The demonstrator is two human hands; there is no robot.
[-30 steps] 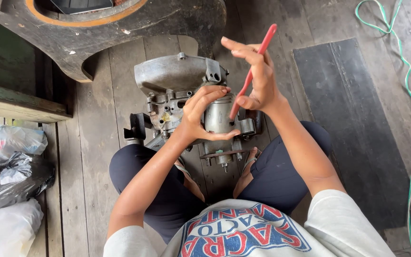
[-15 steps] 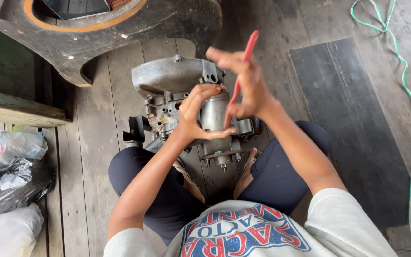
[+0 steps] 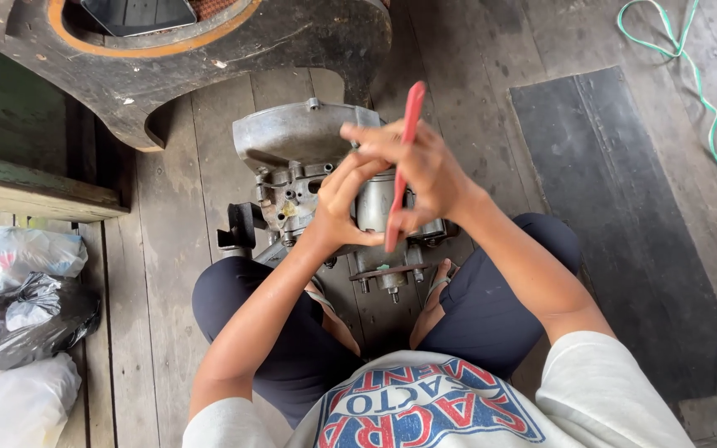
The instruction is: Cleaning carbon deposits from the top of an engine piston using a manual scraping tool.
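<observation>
From my remote seat, I look down on a person seated on a plank floor [image 3: 168, 274], a small grey metal engine [image 3: 309, 166] standing between the knees. The right hand [image 3: 425, 170] has its fingers [image 3: 375, 137] pinched around a slim red tool [image 3: 402, 166], held nearly upright with its lower end at the engine's cylindrical part [image 3: 373, 203]. The left hand [image 3: 338, 207] has its fingers curled against that same cylinder, touching the right hand above it. My judgement: the work goes best with the left hand bracing the cylinder firmly while the red tool is kept in line with the spot it meets, pressure light so the tip does not slip onto the fittings below. At the left edge, clear and black plastic bags [image 3: 18, 307] lie bunched; what they contain I cannot tell. At the top, a dark rounded shell [image 3: 292, 41] with an orange rim holds a black tray-like piece [image 3: 139, 12].
</observation>
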